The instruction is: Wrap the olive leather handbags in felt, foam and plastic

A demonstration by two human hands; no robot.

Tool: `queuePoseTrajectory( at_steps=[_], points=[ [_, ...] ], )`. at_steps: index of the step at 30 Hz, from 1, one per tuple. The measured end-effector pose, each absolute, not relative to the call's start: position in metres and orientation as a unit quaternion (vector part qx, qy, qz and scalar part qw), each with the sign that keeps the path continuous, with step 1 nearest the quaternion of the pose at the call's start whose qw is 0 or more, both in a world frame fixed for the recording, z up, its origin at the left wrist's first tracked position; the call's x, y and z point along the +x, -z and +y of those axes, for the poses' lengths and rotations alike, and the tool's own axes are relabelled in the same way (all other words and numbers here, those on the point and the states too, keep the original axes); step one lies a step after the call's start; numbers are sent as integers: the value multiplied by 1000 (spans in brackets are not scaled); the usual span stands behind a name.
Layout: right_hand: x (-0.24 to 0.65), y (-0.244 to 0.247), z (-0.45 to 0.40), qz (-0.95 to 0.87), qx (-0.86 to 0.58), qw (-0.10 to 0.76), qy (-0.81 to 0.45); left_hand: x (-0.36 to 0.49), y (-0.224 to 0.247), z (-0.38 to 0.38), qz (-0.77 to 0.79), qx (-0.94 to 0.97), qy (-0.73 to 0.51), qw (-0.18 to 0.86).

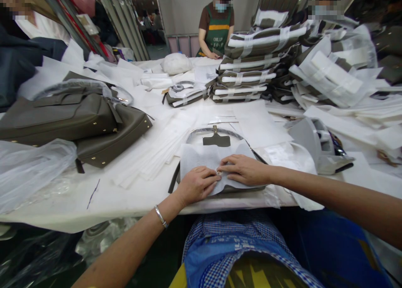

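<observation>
The olive handbag (pixel 241 189) lies on the counter (pixel 125 198) near its six-o'clock edge, mostly covered by a white tissue sheet (pixel 201 156). The left hand (pixel 198 183), at eight o'clock on the sheet, curls its fingers; the right hand (pixel 242 169), at three, stretches its own to meet them over what looks like a small metal fitting (pixel 219 173). I cannot tell whether either pinches or merely presses. A hard tug there could tear the thin sheet, and a slipping nail could scratch the fitting. Dragging the sheet sixward might pull the bag over the edge; the bracelet (pixel 161 216), at seven, could scuff exposed leather if that wrist slides inward.
</observation>
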State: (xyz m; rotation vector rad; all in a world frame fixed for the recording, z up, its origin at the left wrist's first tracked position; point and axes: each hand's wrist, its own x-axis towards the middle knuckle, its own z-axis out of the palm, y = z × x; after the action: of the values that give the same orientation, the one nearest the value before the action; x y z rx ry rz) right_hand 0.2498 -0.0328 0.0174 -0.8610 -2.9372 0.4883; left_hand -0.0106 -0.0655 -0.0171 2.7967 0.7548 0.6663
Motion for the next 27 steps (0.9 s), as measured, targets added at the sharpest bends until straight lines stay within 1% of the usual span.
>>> queuePoseTrajectory(
  at_steps=[6, 13, 19, 22, 27],
  points=[
    [254, -19, -31, -958, -241, 30, -154, -13, 24, -67, 251, 929, -260, 75],
    [259, -18, -31, -974, -195, 29, -113, -12, 21, -67, 251, 930, -249, 100],
    [263, -4, -34, -959, -222, 59, -164, -13, 23, -68, 253, 933, -248, 69],
    [266, 1, -34, -956, -235, 43, -172, -13, 24, -68, 258, 936, -224, 84],
    [271, -8, -27, -955, -214, -20, -205, -15, 17, -67, 272, 940, -169, 119]
  ],
)
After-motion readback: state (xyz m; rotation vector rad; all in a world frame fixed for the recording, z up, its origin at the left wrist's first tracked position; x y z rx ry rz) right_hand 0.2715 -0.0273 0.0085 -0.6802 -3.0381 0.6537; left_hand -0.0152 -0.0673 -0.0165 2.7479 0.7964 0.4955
